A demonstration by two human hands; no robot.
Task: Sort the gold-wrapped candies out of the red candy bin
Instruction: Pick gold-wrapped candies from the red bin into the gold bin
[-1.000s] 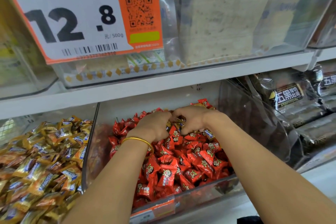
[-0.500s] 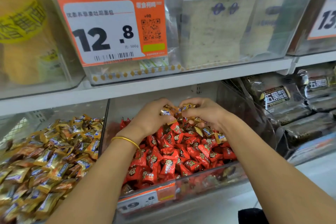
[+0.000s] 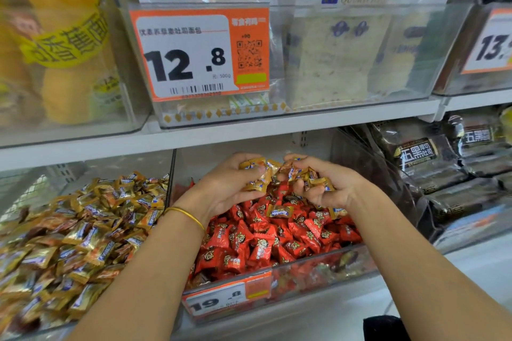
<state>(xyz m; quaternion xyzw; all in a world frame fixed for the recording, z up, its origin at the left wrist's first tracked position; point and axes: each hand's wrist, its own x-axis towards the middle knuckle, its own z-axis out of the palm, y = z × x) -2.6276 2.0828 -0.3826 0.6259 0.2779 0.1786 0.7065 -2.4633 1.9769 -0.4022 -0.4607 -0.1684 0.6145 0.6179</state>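
Head view, one frame.

Both grips are over the back half of the red candy bin (image 3: 313, 274), centre of the frame, just under the white shelf (image 3: 249, 134).

Left grip (image 3: 227, 188): my fingers are curled and clamped on a bunch of gold-wrapped candies (image 3: 256, 176), with wrapper ends sticking out past the fingertips. There is a thin gold bangle (image 3: 186, 215) on that wrist.

Right grip (image 3: 332, 188): the palm is turned partly up and the fingers are curled round more of the gold ones. Several lie in the cupped palm. The two grips are close together, with gold wrappers crowding the gap between them.

Bin contents: red candies (image 3: 263, 243) heaped up to the front wall. One stray gold piece (image 3: 279, 212) lies flat on the red heap just below my grips. A second shows partly beside my right wrist, lower centre-right of the heap.

The bin's front wall carries an orange and white price label (image 3: 221, 300) reading 19.8, bottom centre.

Lower left of the frame: a gold heap (image 3: 83, 235) fills the neighbouring clear bin, separated from the red bin by a clear wall.

Upper shelf: a large price tag (image 3: 194, 55) reading 12.8 at upper centre, white bread packs (image 3: 343, 58) to its right and yellow packs (image 3: 58, 63) at upper left.

Right edge, mid-height: dark packs (image 3: 443, 171) stacked in another clear bin
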